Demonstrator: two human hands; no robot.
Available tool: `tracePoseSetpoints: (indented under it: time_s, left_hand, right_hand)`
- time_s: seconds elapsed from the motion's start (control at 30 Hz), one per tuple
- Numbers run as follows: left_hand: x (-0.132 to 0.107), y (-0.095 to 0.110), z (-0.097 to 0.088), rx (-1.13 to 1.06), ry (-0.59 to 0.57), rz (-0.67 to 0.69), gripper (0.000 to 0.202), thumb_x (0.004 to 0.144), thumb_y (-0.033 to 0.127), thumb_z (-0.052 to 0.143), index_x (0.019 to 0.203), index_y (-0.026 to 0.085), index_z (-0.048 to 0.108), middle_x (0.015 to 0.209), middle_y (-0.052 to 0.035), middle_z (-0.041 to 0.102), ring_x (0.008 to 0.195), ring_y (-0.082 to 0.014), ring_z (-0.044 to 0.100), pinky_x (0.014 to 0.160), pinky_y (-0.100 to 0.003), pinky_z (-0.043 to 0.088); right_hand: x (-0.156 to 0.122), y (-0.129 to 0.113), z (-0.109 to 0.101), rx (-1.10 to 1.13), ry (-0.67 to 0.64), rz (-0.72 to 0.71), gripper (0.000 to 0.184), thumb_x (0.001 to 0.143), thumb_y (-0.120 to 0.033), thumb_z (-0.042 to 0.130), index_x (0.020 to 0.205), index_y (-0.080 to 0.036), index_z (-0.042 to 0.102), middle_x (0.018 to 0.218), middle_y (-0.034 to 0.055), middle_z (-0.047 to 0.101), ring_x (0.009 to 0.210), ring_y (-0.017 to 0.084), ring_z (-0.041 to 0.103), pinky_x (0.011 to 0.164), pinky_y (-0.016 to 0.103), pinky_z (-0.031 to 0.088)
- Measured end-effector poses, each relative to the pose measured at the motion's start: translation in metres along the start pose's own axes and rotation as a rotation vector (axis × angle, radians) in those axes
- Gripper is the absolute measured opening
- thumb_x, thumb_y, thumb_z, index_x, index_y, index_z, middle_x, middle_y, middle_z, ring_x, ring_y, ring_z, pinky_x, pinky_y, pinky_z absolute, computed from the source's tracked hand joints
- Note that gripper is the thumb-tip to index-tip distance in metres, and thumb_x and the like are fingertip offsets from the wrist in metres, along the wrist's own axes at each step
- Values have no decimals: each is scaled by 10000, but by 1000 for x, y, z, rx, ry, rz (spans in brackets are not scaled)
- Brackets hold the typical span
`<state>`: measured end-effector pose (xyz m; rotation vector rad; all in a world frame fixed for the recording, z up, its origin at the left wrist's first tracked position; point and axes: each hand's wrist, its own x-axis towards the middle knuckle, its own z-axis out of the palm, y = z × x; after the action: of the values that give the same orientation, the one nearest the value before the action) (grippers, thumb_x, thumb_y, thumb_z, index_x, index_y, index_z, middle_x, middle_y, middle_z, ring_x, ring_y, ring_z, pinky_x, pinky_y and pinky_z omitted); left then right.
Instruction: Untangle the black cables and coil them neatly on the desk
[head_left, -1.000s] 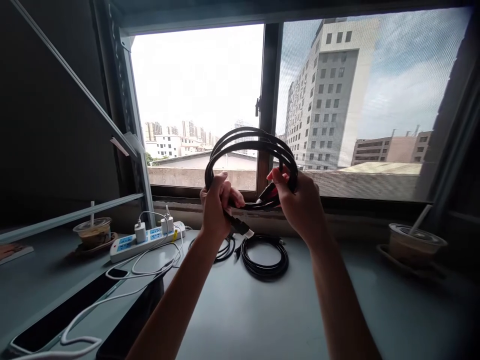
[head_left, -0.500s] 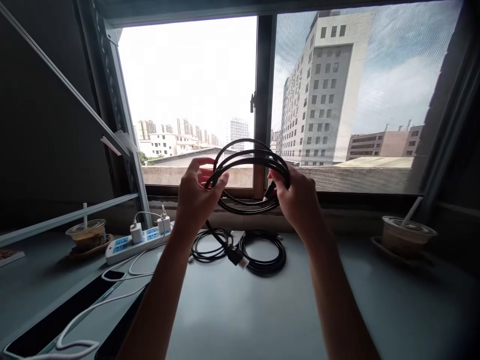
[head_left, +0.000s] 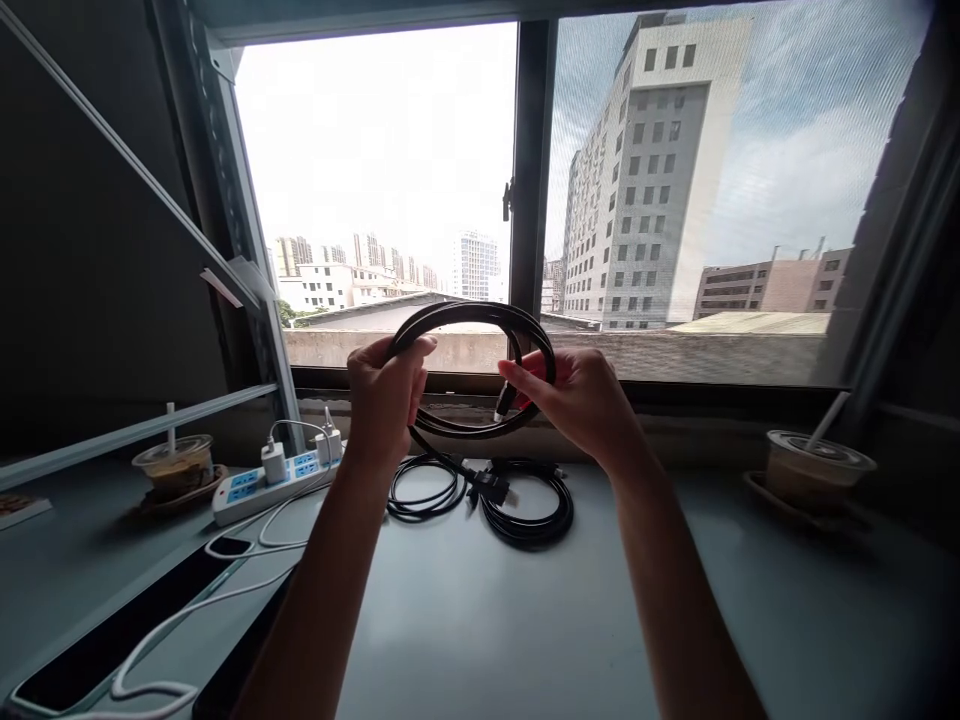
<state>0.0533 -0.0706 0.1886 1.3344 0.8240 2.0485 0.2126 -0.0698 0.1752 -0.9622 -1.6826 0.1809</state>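
I hold a coil of thick black cable [head_left: 472,318] up in front of the window with both hands. My left hand [head_left: 384,400] grips the coil's left side, fingers wrapped round the strands. My right hand [head_left: 577,398] pinches the right side, where a red-tipped plug shows between the fingers. A loose end with a black connector [head_left: 491,487] hangs from the coil down to the grey table [head_left: 495,620]. Two other black cable coils lie on the table below: a thin one [head_left: 424,492] and a thicker one [head_left: 531,505].
A white power strip [head_left: 274,480] with chargers sits at the left, its white cords trailing to a dark phone [head_left: 112,640] at the near left. Drink cups with straws stand at the far left [head_left: 174,465] and right [head_left: 817,470]. The window frame [head_left: 531,200] is straight ahead.
The coil came down from in front of the window and its loops drew tighter together. My left hand shifted along the coil's left side. The hanging connector swung right.
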Motion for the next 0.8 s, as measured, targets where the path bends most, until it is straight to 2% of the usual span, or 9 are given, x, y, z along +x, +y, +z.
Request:
tracePoseSetpoints:
  time_s: [0.1,0.2,0.33,0.47,0.57,0.63,0.7,0.77,0.8]
  left_hand:
    - [1,-3,2,-25,60,91,363,547,166,607,386,181,283,291,110,210,238,-10,182,251,-168,88]
    - [3,-8,1,-18,53,217,345,574,188,579,373,187,298,283,108,226,224,-20,198,243,-179,106]
    - [9,-15,-5,65,40,354,368,625,204,536,341,193,303,265,100,223,211,-33,225,252,-195,173]
    - [16,-20,-10,278,-80,286,409,663,238,527,314,196,318,242,74,256,223,-63,337,294,-203,266]
    - [17,-21,-10,328,-110,163,398,660,248,518,325,198,308,246,71,261,220,-62,308,294,-207,246]
    - [15,-22,-8,360,-100,91,353,649,245,515,361,197,317,272,82,264,225,-46,248,284,-203,197]
    - [12,-22,-6,436,-114,79,294,641,234,521,401,187,357,306,91,264,250,-31,220,293,-192,170]
    - [10,-23,-4,520,-146,101,266,646,224,525,421,172,393,329,90,260,279,-21,213,312,-181,164]
    - [8,-24,-3,544,-162,100,266,652,225,527,425,166,402,337,88,259,291,-18,213,318,-177,163]
  right_hand:
    - [0,-1,1,75,11,-23,406,749,-509,574,742,-120,693,541,19,601,522,117,546,504,221,368]
    - [0,-3,0,177,5,-54,399,751,-509,574,749,-127,689,561,11,593,535,99,537,505,202,364]
    - [-3,-8,-5,318,-171,-9,428,719,-546,590,641,-131,655,578,12,589,530,84,531,499,187,370]
    - [-6,-12,-8,321,-285,67,559,734,-611,521,450,-131,559,440,11,505,481,85,518,512,199,387]
    - [-6,-9,-9,280,-340,62,585,759,-611,486,425,-132,530,453,29,538,486,99,544,525,213,406]
    - [-5,-4,-9,201,-326,26,501,753,-581,525,555,-128,601,502,24,572,495,101,549,521,216,412]
    - [-3,1,-9,104,-221,-29,415,719,-537,600,845,-145,652,612,15,617,549,110,567,537,222,426]
    - [-1,5,-7,30,-98,-104,513,708,-499,632,1123,-204,576,815,25,650,654,123,593,588,238,448]
    - [1,6,-6,13,-72,-137,528,736,-493,608,1192,-237,537,910,29,645,697,124,600,613,243,455]
